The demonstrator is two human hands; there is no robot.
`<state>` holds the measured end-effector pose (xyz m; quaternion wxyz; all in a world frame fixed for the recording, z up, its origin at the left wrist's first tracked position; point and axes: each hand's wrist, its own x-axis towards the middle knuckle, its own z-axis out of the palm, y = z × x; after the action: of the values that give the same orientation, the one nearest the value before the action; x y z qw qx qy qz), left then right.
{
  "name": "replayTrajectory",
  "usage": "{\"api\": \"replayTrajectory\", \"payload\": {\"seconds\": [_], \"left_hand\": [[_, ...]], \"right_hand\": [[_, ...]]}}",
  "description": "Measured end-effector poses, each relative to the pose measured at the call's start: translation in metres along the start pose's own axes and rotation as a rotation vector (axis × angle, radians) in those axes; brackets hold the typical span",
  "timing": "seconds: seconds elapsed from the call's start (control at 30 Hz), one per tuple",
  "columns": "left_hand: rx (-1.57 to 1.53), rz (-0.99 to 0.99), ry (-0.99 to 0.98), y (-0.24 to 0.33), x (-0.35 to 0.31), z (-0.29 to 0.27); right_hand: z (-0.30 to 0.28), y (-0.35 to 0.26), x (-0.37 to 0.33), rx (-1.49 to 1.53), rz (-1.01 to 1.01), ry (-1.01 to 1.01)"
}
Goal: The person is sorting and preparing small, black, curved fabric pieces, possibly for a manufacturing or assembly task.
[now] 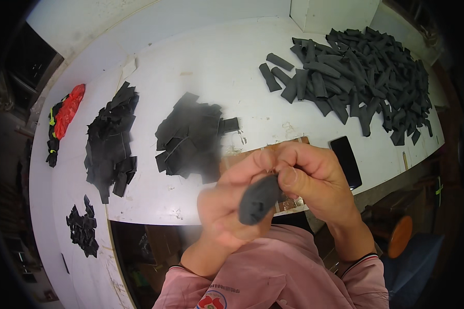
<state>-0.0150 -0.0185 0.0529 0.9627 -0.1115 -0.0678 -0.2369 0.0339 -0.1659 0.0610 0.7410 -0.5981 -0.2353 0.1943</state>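
A dark grey fabric tube (259,202) is held up close in front of me, over the table's near edge. My left hand (219,213) wraps round it from the left, fingers closed. My right hand (317,180) pinches its upper end between thumb and forefinger, and the fingertips of both hands meet there. What lies between those fingertips is too small to make out. Behind my hands, partly covered by them, lies a brown board (300,141). Left of it spreads a pile of flat black fabric pieces (191,131).
On the white table (160,62), a large heap of dark grey fabric tubes (366,77) fills the far right. A black phone (347,160) lies by my right hand. More black pieces (111,144), a small black pile (82,226) and a red plastic bag (69,110) are at left.
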Motion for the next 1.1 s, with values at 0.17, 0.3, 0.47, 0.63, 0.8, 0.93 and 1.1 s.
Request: {"api": "replayTrajectory", "payload": {"seconds": [0.17, 0.3, 0.47, 0.63, 0.8, 0.93, 1.1], "left_hand": [[-0.056, -0.014, 0.327, 0.025, -0.005, -0.066], [0.079, 0.015, 0.431, 0.031, -0.019, -0.097], [1.132, 0.264, 0.673, 0.016, -0.010, -0.060], [1.951, 0.495, 0.356, 0.027, -0.014, -0.044], [1.729, 0.572, 0.248, 0.016, -0.003, -0.040], [1.329, 0.903, 0.467, -0.002, -0.007, -0.034], [1.195, 0.684, 0.375, 0.000, -0.011, -0.061]], "right_hand": [[-0.024, 0.060, 0.004, 0.353, 0.408, 0.016], [-0.026, 0.108, -0.008, 0.364, 0.436, 0.045], [-0.027, 0.098, -0.003, 0.168, 0.349, 0.032], [-0.030, 0.096, -0.005, -0.014, 0.303, -0.008], [-0.016, 0.078, -0.009, -0.422, -0.207, 0.279], [-0.002, 0.040, -0.006, -1.010, -0.498, 0.218], [-0.019, 0.075, -0.011, -1.171, -0.378, -0.005]]}}
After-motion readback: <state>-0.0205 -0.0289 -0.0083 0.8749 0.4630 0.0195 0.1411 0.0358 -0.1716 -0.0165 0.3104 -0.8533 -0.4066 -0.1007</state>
